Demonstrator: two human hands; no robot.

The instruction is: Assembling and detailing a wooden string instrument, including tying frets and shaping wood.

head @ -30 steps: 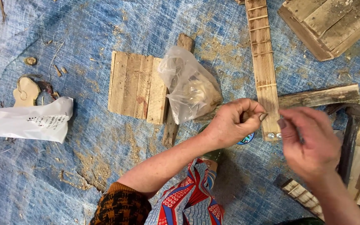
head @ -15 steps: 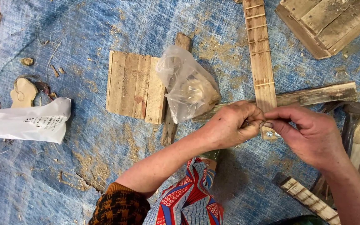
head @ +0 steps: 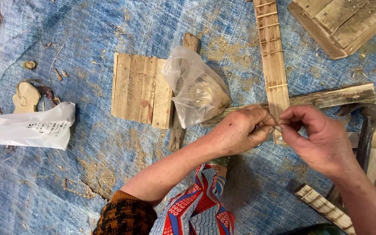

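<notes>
1. Far left there's a white plastic bag [head: 27,129] lying flat on the blue tarp [head: 88,52]; can't see anything inside it.
2. Next over is a small slat panel [head: 141,90], boards already joined side by side, so that bit looks done to me.
3. A clear plastic bag [head: 195,89] sits against the panel's right edge, bunched up, with something pale brown in it. Can't tell what.
4. My left hand [head: 240,132] and right hand [head: 323,143] are together, fingertips pinching some tiny piece between them, too small to make out, right at the lower end of the long ladder-like strip [head: 273,56]. Seems unfinished.
</notes>
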